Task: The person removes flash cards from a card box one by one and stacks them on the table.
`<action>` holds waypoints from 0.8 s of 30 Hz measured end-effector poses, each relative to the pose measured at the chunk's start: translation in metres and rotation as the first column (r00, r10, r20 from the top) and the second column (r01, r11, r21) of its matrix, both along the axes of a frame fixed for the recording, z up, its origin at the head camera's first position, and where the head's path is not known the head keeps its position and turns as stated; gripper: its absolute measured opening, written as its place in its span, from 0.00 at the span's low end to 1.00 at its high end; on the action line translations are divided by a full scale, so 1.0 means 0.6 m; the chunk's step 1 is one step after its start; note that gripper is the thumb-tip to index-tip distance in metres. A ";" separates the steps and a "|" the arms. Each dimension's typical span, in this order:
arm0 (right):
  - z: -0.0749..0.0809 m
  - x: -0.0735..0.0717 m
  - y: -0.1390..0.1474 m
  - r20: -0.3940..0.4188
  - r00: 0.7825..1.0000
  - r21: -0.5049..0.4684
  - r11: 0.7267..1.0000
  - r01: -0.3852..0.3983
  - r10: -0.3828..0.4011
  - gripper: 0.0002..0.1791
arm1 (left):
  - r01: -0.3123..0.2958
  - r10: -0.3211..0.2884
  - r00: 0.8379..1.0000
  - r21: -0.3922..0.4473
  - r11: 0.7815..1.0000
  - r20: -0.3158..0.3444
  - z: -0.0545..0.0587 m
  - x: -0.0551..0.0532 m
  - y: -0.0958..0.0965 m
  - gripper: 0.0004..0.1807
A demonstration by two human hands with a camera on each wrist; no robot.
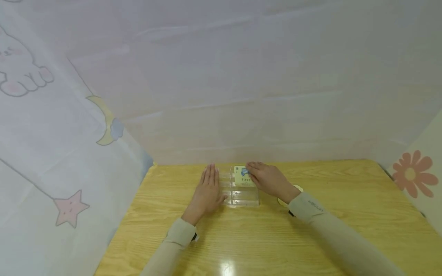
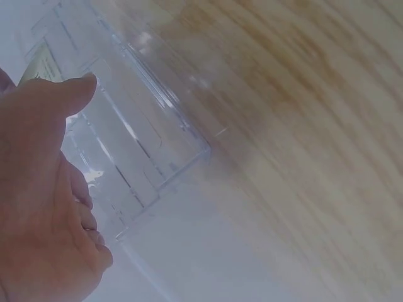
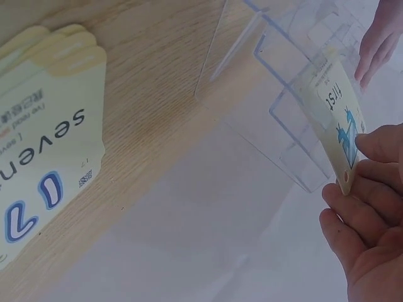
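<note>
A clear plastic card holder [image 1: 246, 197] with stepped slots stands near the table's back edge. My right hand [image 1: 271, 180] pinches a pale card [image 1: 241, 181] printed "first" and a blue picture. In the right wrist view, thumb and fingers grip the card's [image 3: 329, 104] punched end, while its other end is at the holder's [image 3: 271, 82] slots. My left hand [image 1: 207, 189] rests along the holder's left side, fingers straight. In the left wrist view its thumb lies over the holder [image 2: 141, 119], and part of the card shows behind the thumb.
A fanned stack of cards [image 3: 56, 119], the top one reading "seven", lies on the wooden table [image 1: 221, 234] right of the holder, partly under my right wrist in the head view. A pale cloth backdrop [image 1: 221, 96] rises behind the table and at both sides.
</note>
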State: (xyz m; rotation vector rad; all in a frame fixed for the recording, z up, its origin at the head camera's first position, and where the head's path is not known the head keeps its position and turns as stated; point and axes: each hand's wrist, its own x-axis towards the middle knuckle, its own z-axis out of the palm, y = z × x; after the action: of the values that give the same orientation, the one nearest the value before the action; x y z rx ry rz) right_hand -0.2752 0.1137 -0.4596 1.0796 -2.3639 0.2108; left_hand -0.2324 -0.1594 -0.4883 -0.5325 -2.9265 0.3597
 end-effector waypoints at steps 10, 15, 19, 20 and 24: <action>0.015 -0.002 -0.002 -0.012 1.000 -0.017 1.000 -0.026 0.026 0.20 | -0.013 0.013 1.000 -0.005 1.000 0.018 0.008 0.000 -0.001 0.55; 0.016 0.000 -0.002 0.048 0.998 -0.066 0.997 -0.038 0.041 0.15 | -0.007 0.007 1.000 -0.010 1.000 0.017 0.004 0.002 0.000 0.55; 0.019 -0.003 -0.002 0.086 0.995 -0.081 0.996 -0.038 0.045 0.12 | -0.007 0.007 1.000 -0.019 1.000 0.006 0.002 0.004 0.000 0.55; 0.020 -0.003 -0.002 0.087 0.995 -0.082 0.996 -0.036 0.043 0.11 | -0.005 0.005 1.000 -0.020 1.000 0.004 0.001 0.004 0.001 0.55; 0.027 -0.001 0.001 0.126 0.991 -0.109 0.994 -0.029 0.043 0.10 | -0.003 0.003 1.000 -0.021 1.000 -0.005 0.001 0.004 0.004 0.55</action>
State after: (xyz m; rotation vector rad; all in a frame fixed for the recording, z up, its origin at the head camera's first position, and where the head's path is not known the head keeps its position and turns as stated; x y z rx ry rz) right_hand -0.2758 0.1140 -0.4433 1.0875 -2.4164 0.4267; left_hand -0.2302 -0.1568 -0.4876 -0.5295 -2.9217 0.3928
